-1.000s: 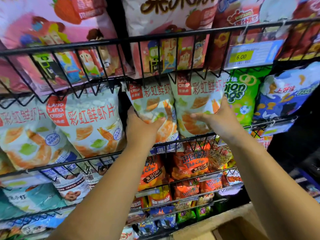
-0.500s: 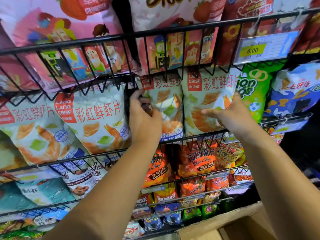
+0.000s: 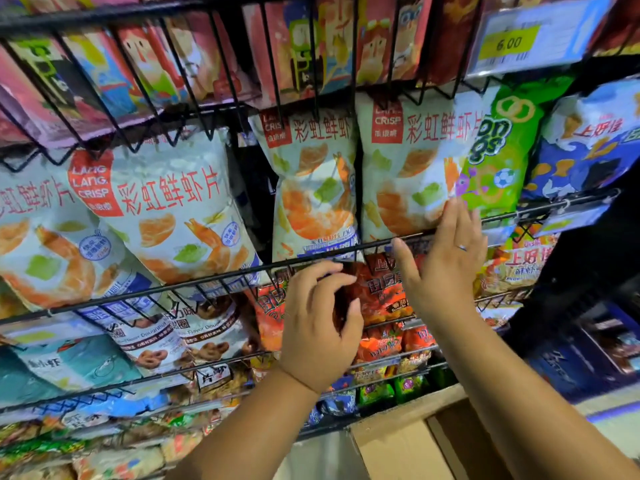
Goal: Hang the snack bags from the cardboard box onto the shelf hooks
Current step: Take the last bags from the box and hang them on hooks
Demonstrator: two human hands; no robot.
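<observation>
Two white prawn-cracker bags, one on the left (image 3: pixel 313 188) and one on the right (image 3: pixel 408 174), stand side by side behind the black wire rail (image 3: pixel 207 280) of the rack. My left hand (image 3: pixel 320 327) hovers below the left bag, fingers loosely curled, holding nothing. My right hand (image 3: pixel 446 265) is spread open, its fingertips against the lower right corner of the right bag. The cardboard box (image 3: pixel 408 441) sits at the bottom, partly behind my right forearm.
More prawn-cracker bags (image 3: pixel 162 209) fill the rack to the left. A green onion-ring bag (image 3: pixel 498 150) and a blue bag (image 3: pixel 588 140) hang on the right. Pink bags (image 3: pixel 156 64) and a price tag (image 3: pixel 530 36) sit above. Orange bags (image 3: pixel 377 289) fill lower rows.
My left hand has let go of the left bag and dropped below the rail. My right hand has opened and slid down to the right bag's lower corner. The view has moved closer.
</observation>
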